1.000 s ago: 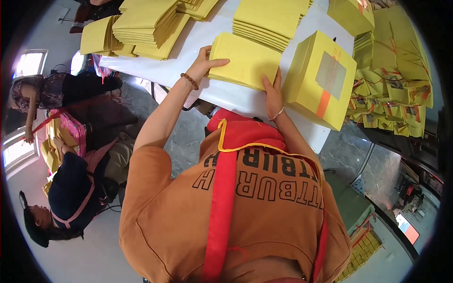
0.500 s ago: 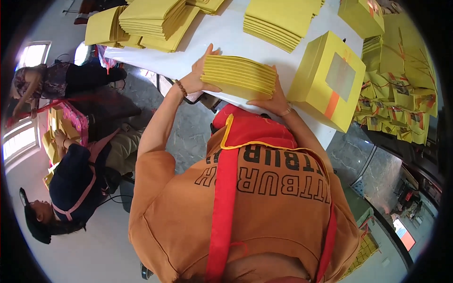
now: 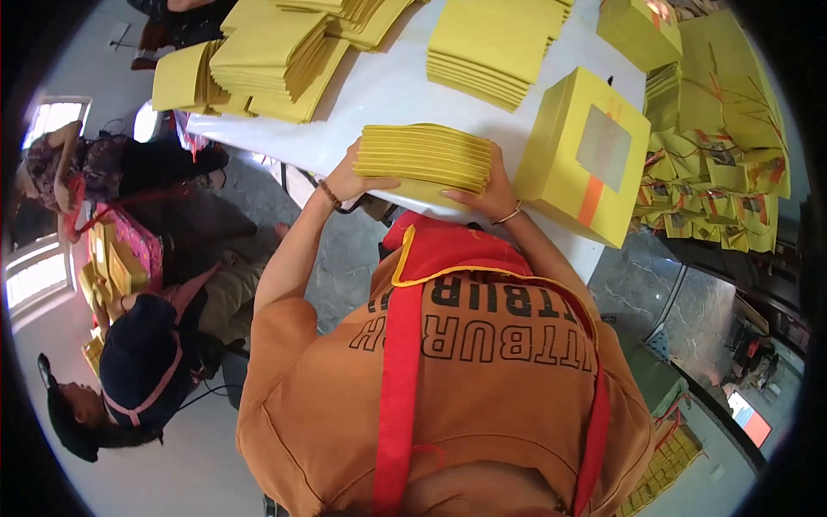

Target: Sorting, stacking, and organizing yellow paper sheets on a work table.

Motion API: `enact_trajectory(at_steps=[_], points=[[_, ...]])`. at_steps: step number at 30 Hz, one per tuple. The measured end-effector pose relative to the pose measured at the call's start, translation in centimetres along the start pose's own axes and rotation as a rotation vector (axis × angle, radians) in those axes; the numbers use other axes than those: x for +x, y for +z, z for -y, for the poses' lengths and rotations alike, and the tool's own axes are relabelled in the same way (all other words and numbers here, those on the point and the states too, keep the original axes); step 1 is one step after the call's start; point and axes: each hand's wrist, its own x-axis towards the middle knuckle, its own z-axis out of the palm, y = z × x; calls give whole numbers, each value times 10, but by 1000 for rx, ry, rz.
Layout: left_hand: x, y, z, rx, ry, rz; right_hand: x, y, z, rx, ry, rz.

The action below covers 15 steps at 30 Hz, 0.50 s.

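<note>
A stack of folded yellow bags [image 3: 424, 158] stands at the near edge of the white table, its layered folded edges uppermost. My left hand [image 3: 351, 176] grips its left end, thumb along the near side. At the right end my right hand [image 3: 491, 191] presses in, its thumb also on the near face. Both hands have their far fingers partly hidden behind the stack. Just right of my right hand is a large yellow box-shaped bag [image 3: 564, 146] with a clear window and an orange strip.
Piles of flat yellow bags [image 3: 267, 65] lie at the table's far left, with another pile [image 3: 482, 52] at the back middle. A second box-shaped bag [image 3: 642, 30] and many small yellow bags [image 3: 715, 189] are at right. Two co-workers [image 3: 142, 362] are at left.
The stack, held between both hands, sits slightly lower and further left in the picture. The whole table view has shifted a little too. The grip looks the same.
</note>
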Motion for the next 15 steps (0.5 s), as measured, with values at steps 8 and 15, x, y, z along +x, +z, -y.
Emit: enact_trajectory(at_steps=[8, 15], points=[[-8, -42, -54, -533, -29, -21, 13, -1, 27, 1114, 492, 19], [-2, -9, -115, -372, 129, -529, 11, 10, 27, 1966, 598, 80]])
